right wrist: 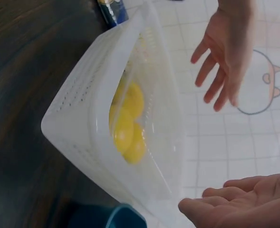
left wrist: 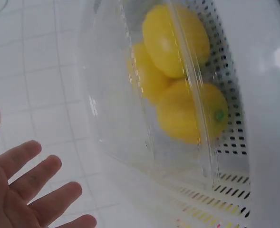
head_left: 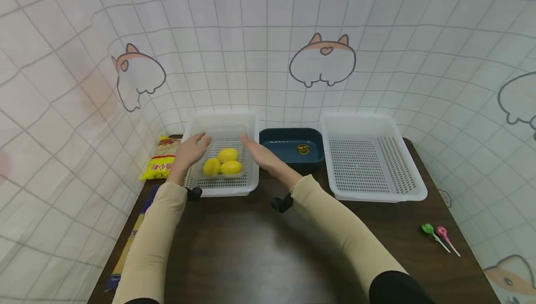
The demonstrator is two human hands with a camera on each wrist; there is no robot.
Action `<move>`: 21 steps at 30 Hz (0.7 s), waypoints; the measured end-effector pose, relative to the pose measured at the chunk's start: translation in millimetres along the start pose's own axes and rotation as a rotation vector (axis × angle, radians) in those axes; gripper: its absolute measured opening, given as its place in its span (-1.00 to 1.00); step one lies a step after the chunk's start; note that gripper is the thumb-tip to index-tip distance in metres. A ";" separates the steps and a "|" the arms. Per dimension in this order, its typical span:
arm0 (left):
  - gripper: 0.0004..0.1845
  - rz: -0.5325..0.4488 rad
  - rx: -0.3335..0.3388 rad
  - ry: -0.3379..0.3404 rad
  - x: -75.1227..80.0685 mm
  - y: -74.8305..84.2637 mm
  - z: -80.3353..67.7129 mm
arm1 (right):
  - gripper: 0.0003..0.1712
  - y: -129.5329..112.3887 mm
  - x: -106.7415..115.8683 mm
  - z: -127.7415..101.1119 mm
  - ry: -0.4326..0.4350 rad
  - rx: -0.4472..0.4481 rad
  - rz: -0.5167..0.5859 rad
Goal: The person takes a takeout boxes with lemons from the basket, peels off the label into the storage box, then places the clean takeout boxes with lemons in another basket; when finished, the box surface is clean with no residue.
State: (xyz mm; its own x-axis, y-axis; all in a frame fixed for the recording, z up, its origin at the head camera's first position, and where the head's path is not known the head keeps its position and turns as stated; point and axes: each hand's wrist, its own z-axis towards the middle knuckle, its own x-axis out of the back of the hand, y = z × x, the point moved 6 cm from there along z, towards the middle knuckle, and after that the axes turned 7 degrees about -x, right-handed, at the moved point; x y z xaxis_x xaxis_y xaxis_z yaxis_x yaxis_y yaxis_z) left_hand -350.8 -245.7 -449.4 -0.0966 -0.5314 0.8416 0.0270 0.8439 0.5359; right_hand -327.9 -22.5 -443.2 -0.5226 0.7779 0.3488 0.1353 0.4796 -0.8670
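Three yellow lemons (head_left: 228,155) lie in a clear plastic container (left wrist: 106,118), which sits inside the left white perforated basket (head_left: 226,193). Above the basket's left side is my left hand (head_left: 192,150), its fingers spread and holding nothing. My right hand (head_left: 264,157) is over the basket's right side, fingers extended and holding nothing. In the right wrist view both palms face each other, with the left hand (right wrist: 227,59) and right hand (right wrist: 244,202) raised above the basket. A green mark shows on the end of one lemon (left wrist: 192,111) in the left wrist view.
A dark blue dish (head_left: 278,145) stands between the left basket and a second white basket (head_left: 356,164). A yellow snack bag (head_left: 161,166) is at the back left. Along the left edge, a blue-and-yellow package (head_left: 134,232) is partly behind my sleeve. Green (head_left: 428,228) and pink (head_left: 442,232) lollipops lie at right.
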 end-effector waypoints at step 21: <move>-0.27 0.173 -0.256 0.306 -48.1 100.8 -66.8 | -0.12 47.3 43.8 -74.8 0.423 0.069 -0.632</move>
State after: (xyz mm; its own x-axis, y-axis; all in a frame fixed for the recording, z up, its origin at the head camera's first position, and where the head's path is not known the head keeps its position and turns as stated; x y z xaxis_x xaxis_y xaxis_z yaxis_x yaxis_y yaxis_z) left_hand -277.0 -140.0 -431.4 0.2291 -0.4140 0.8810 0.2665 0.8971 0.3523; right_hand -281.4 64.6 -442.3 -0.1145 0.4602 0.8804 -0.1428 0.8694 -0.4730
